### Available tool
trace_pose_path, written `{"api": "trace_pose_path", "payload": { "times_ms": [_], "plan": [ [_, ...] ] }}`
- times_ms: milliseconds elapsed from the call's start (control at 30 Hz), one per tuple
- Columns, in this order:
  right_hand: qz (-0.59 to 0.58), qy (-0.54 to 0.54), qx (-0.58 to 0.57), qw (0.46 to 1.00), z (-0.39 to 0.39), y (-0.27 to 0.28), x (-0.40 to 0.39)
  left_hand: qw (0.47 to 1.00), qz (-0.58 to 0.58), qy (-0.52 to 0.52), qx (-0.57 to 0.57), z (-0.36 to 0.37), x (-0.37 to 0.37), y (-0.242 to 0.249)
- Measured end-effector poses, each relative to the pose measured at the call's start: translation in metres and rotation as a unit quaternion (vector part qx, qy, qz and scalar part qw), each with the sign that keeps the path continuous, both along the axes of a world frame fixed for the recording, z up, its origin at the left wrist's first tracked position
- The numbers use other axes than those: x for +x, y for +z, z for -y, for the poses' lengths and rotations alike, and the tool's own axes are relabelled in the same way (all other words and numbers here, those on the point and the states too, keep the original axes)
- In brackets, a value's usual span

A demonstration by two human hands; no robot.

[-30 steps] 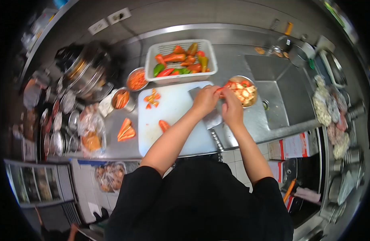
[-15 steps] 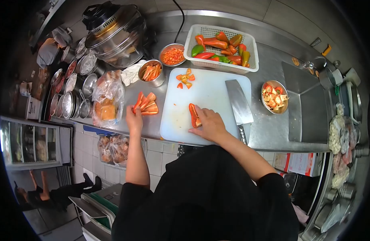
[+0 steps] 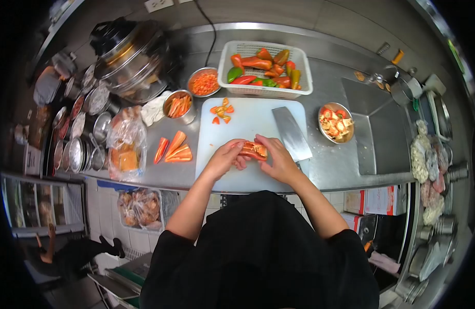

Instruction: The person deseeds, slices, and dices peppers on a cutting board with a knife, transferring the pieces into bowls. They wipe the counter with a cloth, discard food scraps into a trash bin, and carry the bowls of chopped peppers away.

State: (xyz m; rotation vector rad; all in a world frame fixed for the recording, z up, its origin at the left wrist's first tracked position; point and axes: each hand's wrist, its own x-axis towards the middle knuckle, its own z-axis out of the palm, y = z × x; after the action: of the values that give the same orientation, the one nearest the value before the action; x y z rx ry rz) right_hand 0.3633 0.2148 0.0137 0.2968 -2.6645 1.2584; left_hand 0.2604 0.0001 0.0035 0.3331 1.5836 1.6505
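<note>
Both my hands meet above the front of the white cutting board (image 3: 224,177). Between them is a red pepper piece (image 3: 255,151) with its pale inside facing up. My left hand (image 3: 228,157) grips its left end, and my right hand (image 3: 278,162) holds the right end. A cleaver (image 3: 291,134) lies on the board just beyond my right hand, its handle mostly hidden. Small pepper trimmings (image 3: 222,110) sit near the board's far left corner. Left of the board, cut red pepper pieces (image 3: 175,148) rest on the steel counter.
A white basket (image 3: 265,90) of whole peppers stands behind the board. Nearby are a bowl of diced pepper (image 3: 203,82) and a metal pot of pepper strips (image 3: 179,107). To the right are a bowl of pepper cores (image 3: 336,122) and a sink (image 3: 384,149). Another person (image 3: 67,255) is at far left.
My left hand has moved right from the pepper pieces on the counter to the board, joining my right hand. The pepper piece is now lifted between both hands. The view has shifted slightly.
</note>
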Motion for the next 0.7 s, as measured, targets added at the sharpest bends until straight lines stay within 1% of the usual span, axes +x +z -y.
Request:
{"api": "trace_pose_path", "payload": {
  "times_ms": [33,67,100,133,167,200,233,267,300,333,367,433,467,500,567,633,700],
  "plan": [
    [-0.025,-0.031,-0.015,0.999,-0.008,0.001,0.003,0.997,0.029,-0.01,0.064,-0.016,0.002,0.0],
    [-0.051,-0.061,-0.028,0.996,-0.016,0.002,0.005,0.998,0.021,0.008,0.066,-0.029,0.004,0.0],
    [-0.056,-0.072,-0.024,0.996,-0.025,-0.005,0.006,0.997,0.018,-0.003,0.069,-0.042,0.006,0.001],
    [-0.021,-0.136,-0.139,0.981,-0.035,-0.016,0.006,0.997,-0.031,0.016,0.068,-0.055,0.008,0.002],
    [0.012,-0.197,-0.253,0.947,-0.045,-0.027,0.005,0.994,-0.081,0.035,0.068,-0.068,0.011,0.004],
    [0.02,-0.258,-0.264,0.929,-0.051,-0.027,0.002,0.993,-0.086,0.023,0.073,-0.08,0.016,0.01],
    [0.012,-0.268,-0.262,0.927,-0.058,-0.028,0.001,0.986,-0.163,0.023,0.034,-0.092,0.022,0.015],
    [0.035,-0.297,-0.301,0.906,-0.065,-0.029,0.001,0.971,-0.239,0.023,-0.003,-0.103,0.028,0.02],
    [0.058,-0.323,-0.339,0.882,-0.069,-0.027,0.002,0.97,-0.242,0.014,0.002,-0.113,0.031,0.022],
    [-0.003,-0.36,-0.292,0.886,-0.072,-0.024,0.003,0.954,-0.299,0.005,-0.028,-0.124,0.033,0.025],
    [-0.009,-0.366,-0.29,0.884,-0.076,-0.021,0.003,0.933,-0.354,-0.002,-0.057,-0.135,0.034,0.028],
    [-0.04,-0.384,-0.369,0.845,-0.086,-0.014,0.004,0.928,-0.369,-0.017,-0.047,-0.154,0.035,0.028],
    [-0.037,-0.4,-0.39,0.829,-0.093,-0.01,0.006,0.923,-0.381,-0.029,-0.044,-0.163,0.034,0.028],
    [-0.043,-0.402,-0.389,0.828,-0.101,-0.011,0.006,0.922,-0.384,-0.032,-0.04,-0.172,0.034,0.028],
    [-0.084,-0.406,-0.422,0.806,-0.117,-0.015,0.008,0.927,-0.373,-0.044,-0.016,-0.19,0.035,0.029],
    [-0.097,-0.414,-0.42,0.802,-0.129,-0.012,0.013,0.931,-0.362,-0.054,-0.015,-0.208,0.037,0.028],
    [-0.086,-0.435,-0.384,0.81,-0.139,-0.008,0.016,0.935,-0.35,-0.061,-0.017,-0.221,0.038,0.029]
  ]
}}
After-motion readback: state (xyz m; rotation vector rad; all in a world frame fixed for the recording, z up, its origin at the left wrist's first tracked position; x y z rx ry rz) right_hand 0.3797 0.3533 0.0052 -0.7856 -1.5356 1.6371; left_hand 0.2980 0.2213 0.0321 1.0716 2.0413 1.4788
